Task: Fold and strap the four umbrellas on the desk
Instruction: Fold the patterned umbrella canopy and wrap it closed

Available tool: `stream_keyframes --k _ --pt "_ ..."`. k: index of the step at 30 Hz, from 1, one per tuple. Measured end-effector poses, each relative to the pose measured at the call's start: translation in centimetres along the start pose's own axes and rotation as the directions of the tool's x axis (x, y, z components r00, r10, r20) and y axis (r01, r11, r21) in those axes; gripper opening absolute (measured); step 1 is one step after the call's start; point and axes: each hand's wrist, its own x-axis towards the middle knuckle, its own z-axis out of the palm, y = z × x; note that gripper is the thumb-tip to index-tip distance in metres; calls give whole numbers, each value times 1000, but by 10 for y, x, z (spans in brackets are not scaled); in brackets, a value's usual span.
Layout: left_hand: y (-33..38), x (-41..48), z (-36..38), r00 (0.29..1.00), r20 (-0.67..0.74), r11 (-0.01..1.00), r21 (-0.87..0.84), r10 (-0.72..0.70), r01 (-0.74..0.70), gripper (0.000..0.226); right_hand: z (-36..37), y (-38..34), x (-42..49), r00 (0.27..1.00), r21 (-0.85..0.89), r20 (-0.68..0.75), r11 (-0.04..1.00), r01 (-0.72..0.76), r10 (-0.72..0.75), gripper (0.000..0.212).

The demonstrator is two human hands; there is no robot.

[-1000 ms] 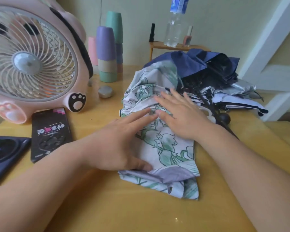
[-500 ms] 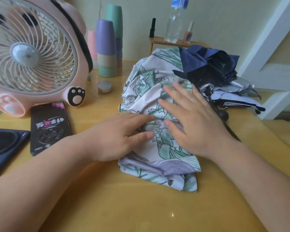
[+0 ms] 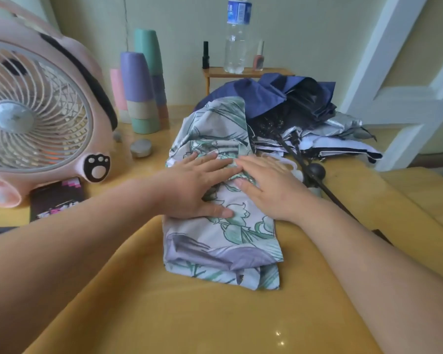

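A white umbrella with a green and purple flower print (image 3: pixel 223 241) lies lengthwise on the yellow desk (image 3: pixel 164 315), its cloth loosely gathered. My left hand (image 3: pixel 192 190) lies flat on its left half, fingers straight. My right hand (image 3: pixel 269 185) presses flat on the right half, fingertips meeting the left hand's. Behind them lies a heap of other umbrellas: a navy blue one (image 3: pixel 261 95), a black one (image 3: pixel 307 103) and a silver and white one (image 3: pixel 338 139). A dark shaft with a round black knob (image 3: pixel 316 171) sticks out toward me at the right.
A pink desk fan (image 3: pixel 36 118) stands at the left with a black box (image 3: pixel 56 200) in front of it. Stacked pastel cups (image 3: pixel 141 90) stand behind. A small wooden shelf (image 3: pixel 246 71) holds a water bottle (image 3: pixel 237 37) and nail polish bottles. A small round lid (image 3: pixel 141 148) lies nearby.
Both hands slid away from me along the flower umbrella, pressing the cloth flat. The raised far end of the cloth has dropped lower. The view has tilted down a little.
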Motion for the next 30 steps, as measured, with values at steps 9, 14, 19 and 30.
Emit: stream_keyframes --k 9,14,19,30 --pt "27 1 2 993 32 993 37 -113 112 119 -58 -68 -116 901 530 116 741 -412 418 24" --pt "34 0 9 993 -11 990 86 -115 115 127 -18 -89 -144 899 735 58 591 -333 434 29" --pt "31 -4 14 994 -32 994 36 -104 105 122 -16 -88 -158 879 829 107 447 -337 464 26" --pt "29 -2 10 993 -4 992 -27 -121 120 120 -31 -120 -179 749 784 10 459 -418 663 18"
